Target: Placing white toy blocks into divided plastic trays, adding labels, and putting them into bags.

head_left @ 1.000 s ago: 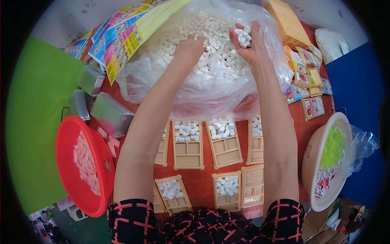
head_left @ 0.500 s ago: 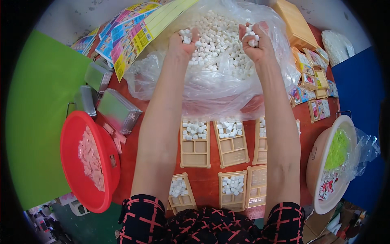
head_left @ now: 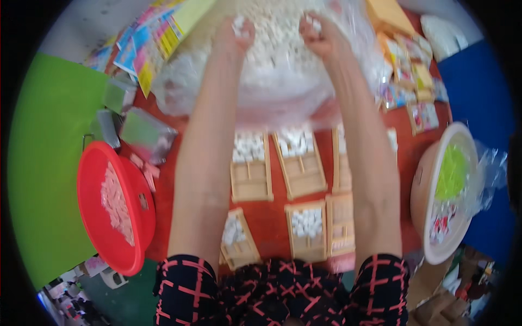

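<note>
Remotely, through the head camera, I view a clear plastic bag [head_left: 277,98] spread on the red desk [head_left: 265,231], with a heap of white cubes [head_left: 272,32] in it. Above the bag's left part, the left hand [head_left: 237,31] is curled round a few of the white cubes; above its right part, the right hand [head_left: 322,39] likewise cups some, fingers bent inward. Because of blur, I cannot tell how many each contains, or whether either touches the heap. On the near side of the bag, I note beige trays [head_left: 251,180], several with white cubes in the compartment closest to it. Left of the bag and nearer the wearer is a red basin [head_left: 143,231] of pink pieces [head_left: 115,204]; to its right, a white basin [head_left: 427,195] bears bright green material [head_left: 451,171]. Printed sheets [head_left: 160,41] lie beside the bag's left edge.
</note>
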Demonstrator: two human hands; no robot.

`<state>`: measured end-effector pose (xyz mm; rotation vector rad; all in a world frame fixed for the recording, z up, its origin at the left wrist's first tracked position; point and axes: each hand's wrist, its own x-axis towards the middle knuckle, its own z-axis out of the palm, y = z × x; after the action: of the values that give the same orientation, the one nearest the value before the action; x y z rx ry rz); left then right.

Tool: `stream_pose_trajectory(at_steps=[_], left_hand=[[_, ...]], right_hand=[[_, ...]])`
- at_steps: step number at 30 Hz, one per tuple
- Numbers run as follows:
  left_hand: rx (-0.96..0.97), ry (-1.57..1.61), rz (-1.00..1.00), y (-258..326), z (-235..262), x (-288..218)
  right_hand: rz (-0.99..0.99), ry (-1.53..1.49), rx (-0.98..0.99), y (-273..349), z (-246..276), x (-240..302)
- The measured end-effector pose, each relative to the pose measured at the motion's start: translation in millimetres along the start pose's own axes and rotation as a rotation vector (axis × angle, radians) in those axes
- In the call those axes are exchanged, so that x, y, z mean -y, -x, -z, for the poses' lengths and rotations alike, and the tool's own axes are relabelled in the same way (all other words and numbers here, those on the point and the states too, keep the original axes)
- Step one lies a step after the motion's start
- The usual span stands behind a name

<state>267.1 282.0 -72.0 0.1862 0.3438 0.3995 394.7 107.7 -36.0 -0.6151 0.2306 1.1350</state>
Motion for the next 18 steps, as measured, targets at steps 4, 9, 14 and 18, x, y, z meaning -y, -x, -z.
stream_pose_trajectory(at_steps=[4,9,14,18], left_hand=[[-0.08,0.109,0.135,12,-36,27],[0.018,0.119,0.255,105,-51,66],[0.013,-0.244,0.233,212,-43,182],[-0.226,-0.653,0.077,257,-36,260]], right_hand=[[0.215,0.277,0.013,33,37,45],[0.409,0.635,-0.017,209,48,-12],[0.431,0.755,-0.218,303,135,-28],[0.756,0.876,-0.445,334,180,-44]])
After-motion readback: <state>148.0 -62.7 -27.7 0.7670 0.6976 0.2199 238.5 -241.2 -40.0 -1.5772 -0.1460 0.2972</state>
